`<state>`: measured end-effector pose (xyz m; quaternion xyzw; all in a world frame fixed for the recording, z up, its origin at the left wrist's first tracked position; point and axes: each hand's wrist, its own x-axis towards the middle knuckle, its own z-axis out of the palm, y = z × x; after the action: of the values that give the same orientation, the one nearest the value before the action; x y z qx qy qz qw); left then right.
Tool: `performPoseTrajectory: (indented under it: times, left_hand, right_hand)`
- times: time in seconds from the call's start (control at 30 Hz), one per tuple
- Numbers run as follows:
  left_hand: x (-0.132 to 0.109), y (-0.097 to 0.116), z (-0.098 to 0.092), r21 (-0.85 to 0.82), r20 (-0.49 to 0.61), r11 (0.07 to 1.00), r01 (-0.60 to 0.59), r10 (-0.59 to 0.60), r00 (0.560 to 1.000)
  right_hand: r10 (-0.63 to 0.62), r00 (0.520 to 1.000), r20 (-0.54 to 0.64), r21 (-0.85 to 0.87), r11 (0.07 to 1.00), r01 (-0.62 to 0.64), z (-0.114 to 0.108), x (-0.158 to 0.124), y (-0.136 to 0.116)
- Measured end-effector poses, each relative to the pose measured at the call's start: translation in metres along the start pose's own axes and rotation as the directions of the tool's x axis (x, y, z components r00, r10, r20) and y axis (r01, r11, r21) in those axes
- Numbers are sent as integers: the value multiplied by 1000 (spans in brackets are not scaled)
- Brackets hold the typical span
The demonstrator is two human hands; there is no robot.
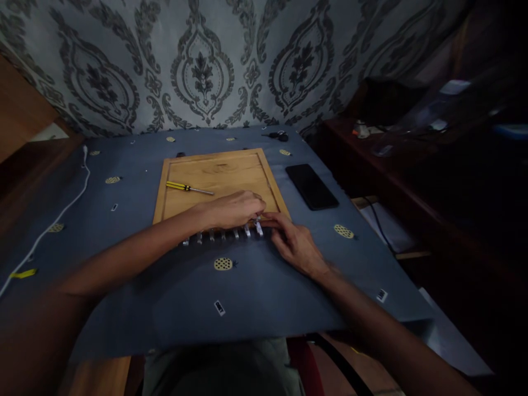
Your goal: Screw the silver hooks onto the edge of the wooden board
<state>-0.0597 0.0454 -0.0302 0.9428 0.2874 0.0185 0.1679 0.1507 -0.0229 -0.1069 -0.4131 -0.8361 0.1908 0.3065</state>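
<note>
Seven shiny clips (258, 227) lined the wooden board (231, 177) at centre frame: light, stiff, probably slippery, best pinched by their sides! Left hand (241, 210) curled, right hand (295, 245) half-curled beside it; whether either gripped, I couldn't tell.

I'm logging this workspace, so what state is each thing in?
Wooden board: lying flat
Clear pieces: in a row along the board's near edge
Screwdriver: on the board, unheld
Phone: lying flat, upper face dark
White cable: slack
Table cover: spread
Left hand: fingers curled
Right hand: fingers partly extended
</note>
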Motion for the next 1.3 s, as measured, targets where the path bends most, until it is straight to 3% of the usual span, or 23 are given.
performPoseTrajectory:
  times: [1.3]
  left_hand:
    - [3, -6, 5, 68, -9, 997, 28, -28, 1000]
  right_hand:
    - [-34, 999, -12, 16, 999, 34, -1, 0, 0]
